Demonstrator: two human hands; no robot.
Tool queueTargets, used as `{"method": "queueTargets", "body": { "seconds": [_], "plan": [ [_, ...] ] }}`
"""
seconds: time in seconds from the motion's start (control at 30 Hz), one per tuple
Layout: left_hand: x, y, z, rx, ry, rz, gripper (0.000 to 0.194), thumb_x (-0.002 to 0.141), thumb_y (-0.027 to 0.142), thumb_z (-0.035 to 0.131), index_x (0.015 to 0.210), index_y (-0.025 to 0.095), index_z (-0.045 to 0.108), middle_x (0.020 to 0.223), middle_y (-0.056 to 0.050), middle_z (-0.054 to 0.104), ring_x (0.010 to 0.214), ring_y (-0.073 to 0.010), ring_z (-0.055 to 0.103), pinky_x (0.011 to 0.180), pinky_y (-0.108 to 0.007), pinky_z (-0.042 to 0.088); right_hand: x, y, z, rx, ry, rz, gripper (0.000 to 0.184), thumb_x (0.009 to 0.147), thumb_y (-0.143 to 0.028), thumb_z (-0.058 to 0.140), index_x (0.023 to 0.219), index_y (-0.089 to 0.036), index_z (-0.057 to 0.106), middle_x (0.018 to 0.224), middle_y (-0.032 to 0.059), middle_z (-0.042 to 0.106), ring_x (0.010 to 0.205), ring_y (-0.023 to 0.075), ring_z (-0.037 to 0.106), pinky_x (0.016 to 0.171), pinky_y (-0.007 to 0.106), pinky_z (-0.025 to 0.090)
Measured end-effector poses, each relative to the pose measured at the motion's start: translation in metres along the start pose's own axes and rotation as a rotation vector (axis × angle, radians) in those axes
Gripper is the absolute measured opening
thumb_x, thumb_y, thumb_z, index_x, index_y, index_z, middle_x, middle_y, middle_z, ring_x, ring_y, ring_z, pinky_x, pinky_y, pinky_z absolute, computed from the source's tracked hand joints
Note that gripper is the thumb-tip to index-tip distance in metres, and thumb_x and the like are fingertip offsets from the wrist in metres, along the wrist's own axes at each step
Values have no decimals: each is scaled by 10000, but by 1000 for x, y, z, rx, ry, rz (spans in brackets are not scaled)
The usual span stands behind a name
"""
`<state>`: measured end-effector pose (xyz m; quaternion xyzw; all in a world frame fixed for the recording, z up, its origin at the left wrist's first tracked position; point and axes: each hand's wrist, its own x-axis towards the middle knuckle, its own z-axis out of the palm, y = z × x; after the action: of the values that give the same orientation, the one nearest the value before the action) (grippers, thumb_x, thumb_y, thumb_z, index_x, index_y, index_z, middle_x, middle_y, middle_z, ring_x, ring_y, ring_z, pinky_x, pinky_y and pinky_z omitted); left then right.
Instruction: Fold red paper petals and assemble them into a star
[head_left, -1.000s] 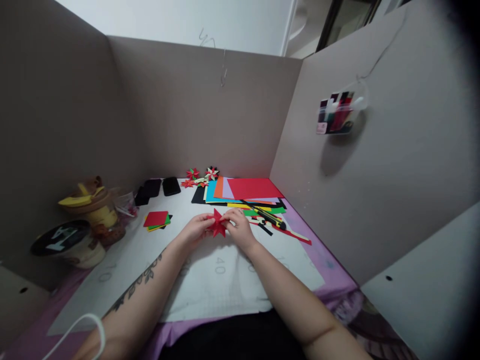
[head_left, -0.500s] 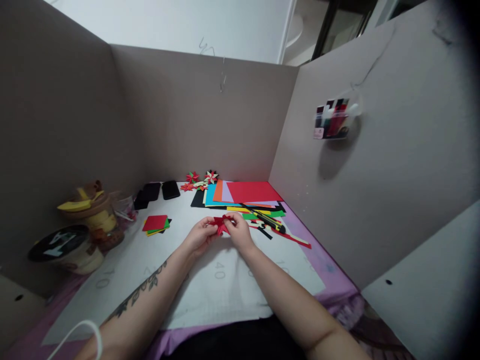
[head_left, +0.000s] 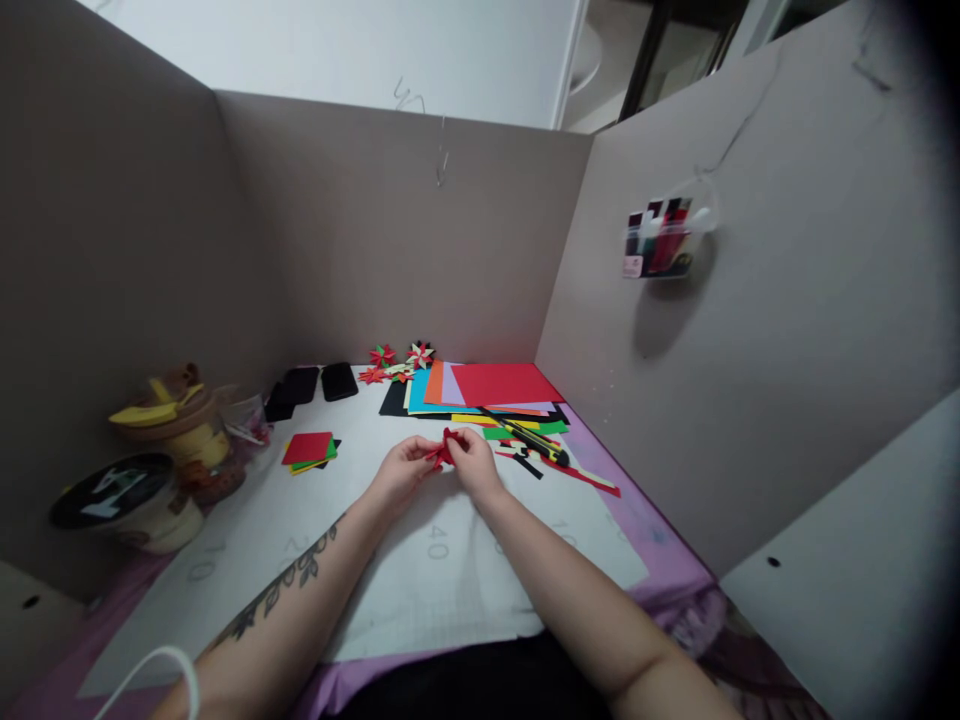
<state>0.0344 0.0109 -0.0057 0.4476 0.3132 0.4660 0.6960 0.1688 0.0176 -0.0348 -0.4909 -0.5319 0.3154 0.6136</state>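
Between my two hands is a small folded red paper piece point(head_left: 446, 449), held a little above the white sheet. My left hand point(head_left: 405, 468) pinches its left side with thumb and fingers. On the right side, my right hand point(head_left: 475, 463) grips it, thumb toward me. The fingers cover much of the piece, so its full shape is hidden. Just right of my right hand lie a yellow-and-black utility knife point(head_left: 541, 442) and cut paper strips point(head_left: 529, 465). A stack of small coloured paper squares point(head_left: 309, 448), red on top, rests to the left.
Coloured paper sheets point(head_left: 506, 384) lie at the back right, beside several folded paper stars point(head_left: 420, 354). Black flat items point(head_left: 340, 381) are at the back left. Tubs point(head_left: 127, 500) and a pot point(head_left: 176, 420) stand along the left panel. A clear holder point(head_left: 660, 240) hangs on the right panel.
The red paper piece now looks narrower between my fingers, and its spread points show less. My hands stay in nearly the same place; the view has shifted slightly.
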Motion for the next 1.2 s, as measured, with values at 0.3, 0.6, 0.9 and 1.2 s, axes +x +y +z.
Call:
{"method": "queueTargets", "body": {
  "seconds": [0.3,0.6,0.9,1.2],
  "plan": [
    [-1,1,1,56,13,6,248,522,188,780,699,124,618,695,-31,688,629,-118,601,621,-220,438,1,6,1,29,-21,86,112,717,-272,519,714,-171,568,656,-6,585,617,140,522,580,237,398],
    [-2,1,-1,127,-12,24,267,524,237,788,698,119,623,730,-42,690,674,-139,615,670,-242,455,3,16,2,51,-26,124,139,700,-304,541,646,-176,541,580,-33,537,548,117,468,530,219,359],
    [-1,0,-2,264,-18,53,161,570,211,744,661,118,649,698,-46,683,648,-140,604,653,-242,452,2,20,5,100,-22,178,153,675,-319,561,641,-171,542,575,-18,565,540,123,481,531,228,377],
    [-1,3,0,153,22,35,290,580,223,734,786,158,541,665,-13,665,601,-137,615,594,-231,453,0,12,3,118,-50,150,104,692,-262,516,686,-167,557,588,-25,558,529,118,483,514,221,371]
  ]
}}
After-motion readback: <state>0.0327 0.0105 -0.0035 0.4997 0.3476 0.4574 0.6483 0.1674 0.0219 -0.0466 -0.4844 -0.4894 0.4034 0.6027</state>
